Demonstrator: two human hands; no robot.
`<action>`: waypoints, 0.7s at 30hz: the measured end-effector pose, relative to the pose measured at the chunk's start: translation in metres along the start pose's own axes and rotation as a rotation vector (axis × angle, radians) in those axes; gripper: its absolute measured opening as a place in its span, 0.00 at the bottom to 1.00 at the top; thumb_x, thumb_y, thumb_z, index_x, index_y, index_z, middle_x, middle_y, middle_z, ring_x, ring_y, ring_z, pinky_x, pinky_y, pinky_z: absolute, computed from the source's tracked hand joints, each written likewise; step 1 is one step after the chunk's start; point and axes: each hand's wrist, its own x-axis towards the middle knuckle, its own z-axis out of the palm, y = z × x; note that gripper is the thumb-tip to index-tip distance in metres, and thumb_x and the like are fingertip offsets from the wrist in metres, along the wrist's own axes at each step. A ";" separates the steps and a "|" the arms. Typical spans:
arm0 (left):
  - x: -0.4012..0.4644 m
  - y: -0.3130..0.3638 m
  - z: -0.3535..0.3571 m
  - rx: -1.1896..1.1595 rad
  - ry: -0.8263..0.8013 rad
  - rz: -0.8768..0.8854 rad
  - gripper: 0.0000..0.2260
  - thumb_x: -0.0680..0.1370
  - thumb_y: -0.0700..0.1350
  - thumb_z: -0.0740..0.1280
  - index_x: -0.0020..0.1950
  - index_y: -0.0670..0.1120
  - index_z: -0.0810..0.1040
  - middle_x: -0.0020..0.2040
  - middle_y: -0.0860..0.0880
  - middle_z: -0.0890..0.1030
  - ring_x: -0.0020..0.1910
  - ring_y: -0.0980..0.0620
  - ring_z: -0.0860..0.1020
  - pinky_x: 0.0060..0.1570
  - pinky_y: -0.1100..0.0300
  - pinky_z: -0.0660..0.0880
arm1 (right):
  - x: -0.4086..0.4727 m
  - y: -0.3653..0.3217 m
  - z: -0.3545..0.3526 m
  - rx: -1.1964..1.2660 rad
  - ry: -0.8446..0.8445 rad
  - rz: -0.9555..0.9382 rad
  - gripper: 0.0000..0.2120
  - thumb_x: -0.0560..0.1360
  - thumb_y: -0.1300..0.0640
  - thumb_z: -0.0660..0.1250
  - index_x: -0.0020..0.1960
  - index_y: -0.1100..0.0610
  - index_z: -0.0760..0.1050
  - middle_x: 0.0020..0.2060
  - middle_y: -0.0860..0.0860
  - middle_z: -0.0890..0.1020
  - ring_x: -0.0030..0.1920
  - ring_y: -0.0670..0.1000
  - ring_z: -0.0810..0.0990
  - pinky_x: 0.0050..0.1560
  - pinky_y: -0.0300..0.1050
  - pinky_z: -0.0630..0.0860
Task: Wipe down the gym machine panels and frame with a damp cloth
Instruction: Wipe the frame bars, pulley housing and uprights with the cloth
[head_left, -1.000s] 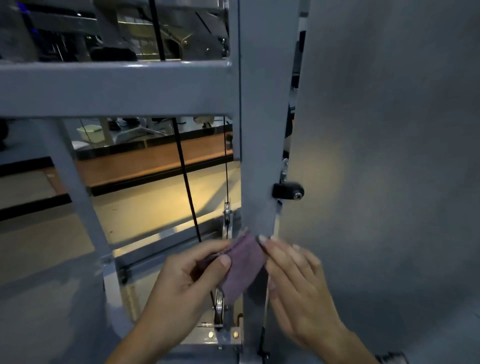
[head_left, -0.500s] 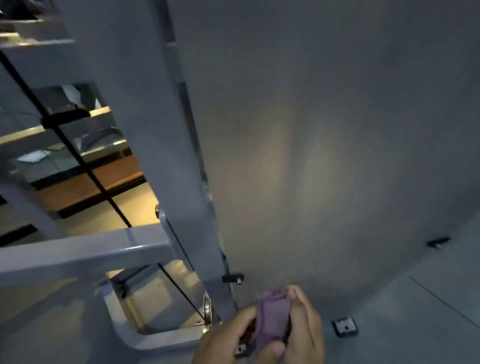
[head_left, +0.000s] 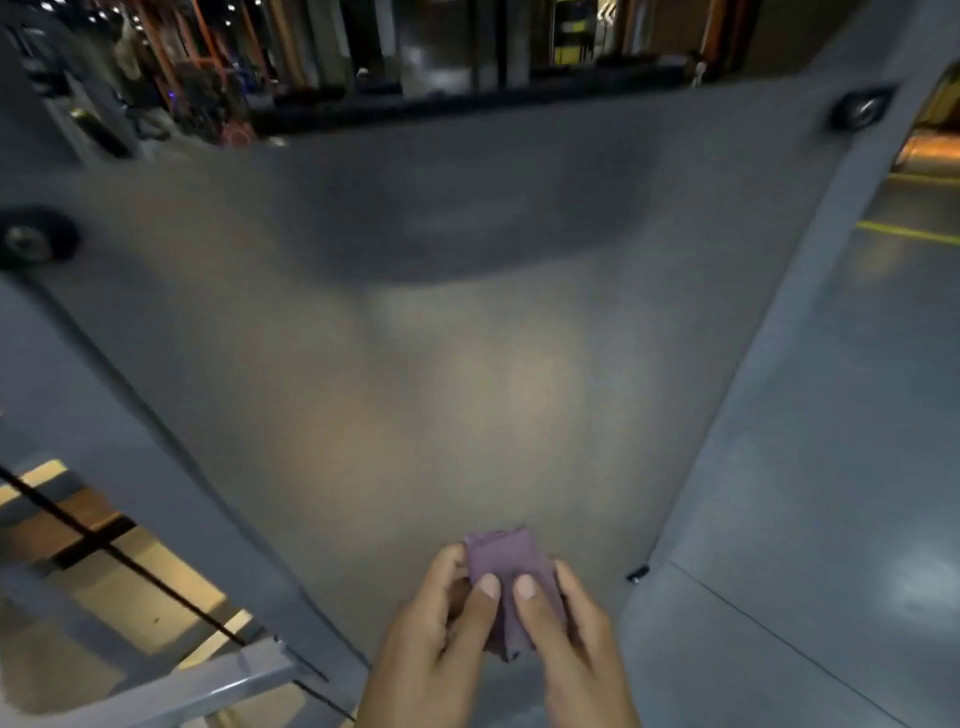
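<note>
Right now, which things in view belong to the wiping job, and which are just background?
Job:
cloth, folded, pinched by left hand and right hand
panel
frame

Background:
cable
floor
knob
far gym equipment

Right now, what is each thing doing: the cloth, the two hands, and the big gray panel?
Cloth: folded small, held in front of the panel.
Left hand: pinches the cloth, thumb on top.
Right hand: pinches the cloth, thumb on top.
Panel: upright, lit in the middle.
</note>
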 end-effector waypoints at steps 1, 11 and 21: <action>0.007 0.020 0.004 -0.021 -0.006 0.048 0.11 0.78 0.54 0.65 0.59 0.65 0.79 0.51 0.52 0.88 0.52 0.52 0.86 0.53 0.61 0.80 | 0.007 -0.014 -0.008 0.033 -0.020 -0.009 0.21 0.69 0.47 0.73 0.48 0.65 0.82 0.40 0.59 0.86 0.39 0.47 0.81 0.40 0.37 0.76; 0.040 0.196 0.038 -0.048 -0.101 0.324 0.11 0.72 0.58 0.76 0.48 0.56 0.79 0.42 0.53 0.83 0.41 0.56 0.80 0.41 0.60 0.76 | 0.034 -0.192 -0.063 -0.247 -0.137 -0.297 0.05 0.75 0.51 0.71 0.47 0.52 0.82 0.37 0.56 0.83 0.38 0.46 0.78 0.39 0.41 0.74; 0.064 0.287 0.004 -0.009 -0.206 0.484 0.11 0.73 0.56 0.75 0.51 0.53 0.80 0.46 0.50 0.84 0.45 0.54 0.80 0.50 0.41 0.79 | 0.057 -0.288 -0.043 -0.393 -0.142 -0.448 0.04 0.78 0.59 0.74 0.50 0.51 0.84 0.41 0.56 0.86 0.43 0.62 0.84 0.44 0.61 0.79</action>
